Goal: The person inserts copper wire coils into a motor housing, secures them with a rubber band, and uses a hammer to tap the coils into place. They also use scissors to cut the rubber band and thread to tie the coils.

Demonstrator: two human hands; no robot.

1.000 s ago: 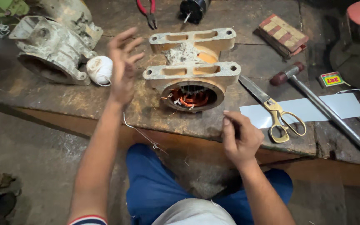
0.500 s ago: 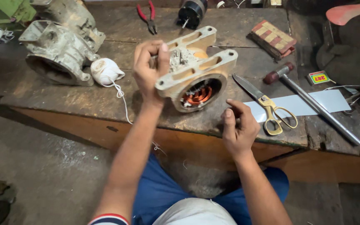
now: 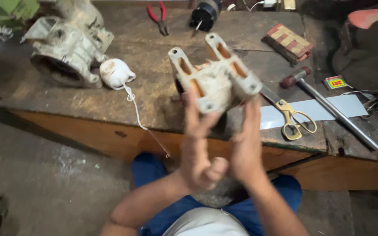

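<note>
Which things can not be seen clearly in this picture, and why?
- Motor housing: motion-blurred; the winding side faces away in the head view.
- Left hand and right hand: blurred, grip unclear.
- Black cylinder: cut by the top edge.
- Hammer: handle end lost in clutter.

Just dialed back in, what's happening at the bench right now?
A seated person holds a dirty cream motor housing up off the wooden workbench with both hands, the left hand and right hand gripping it from below. On the bench lie another motor casing, a white spool of string, red pliers, scissors and a hammer.
</note>
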